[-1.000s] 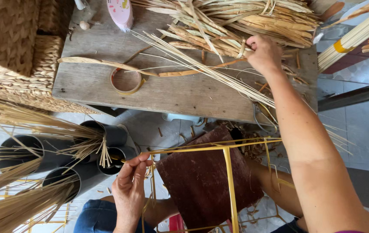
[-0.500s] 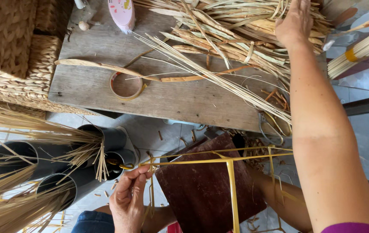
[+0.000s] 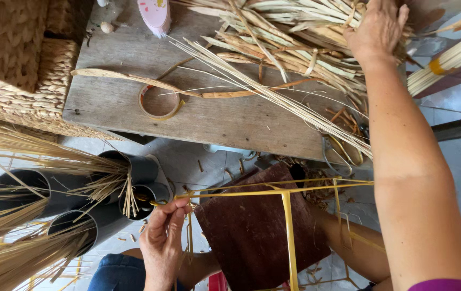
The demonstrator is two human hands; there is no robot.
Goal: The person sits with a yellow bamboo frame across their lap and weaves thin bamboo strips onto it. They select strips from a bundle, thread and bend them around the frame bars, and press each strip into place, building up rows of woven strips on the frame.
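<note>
My left hand [image 3: 163, 234] pinches the left end of a frame of thin yellow strips [image 3: 287, 215] that lies across a dark red board [image 3: 252, 231] over my lap. My right hand [image 3: 376, 27] reaches far out over the wooden bench [image 3: 214, 116] and rests fingers spread on a pile of dried palm leaves and straw [image 3: 290, 37]. Whether it grips any of them I cannot tell. Long pale straws [image 3: 273, 97] fan out from the pile toward the bench's near edge.
A ring of tape [image 3: 159, 102] lies on the bench. Woven baskets [image 3: 20, 75] stand at the left. Grey tubes [image 3: 69, 194] full of straw stalks sit on the tiled floor. A bundle of pale reeds [image 3: 446, 59] with a yellow band lies at the right.
My right hand moved from the straws at the bench middle up and away onto the leaf pile. The left hand stayed on the yellow frame.
</note>
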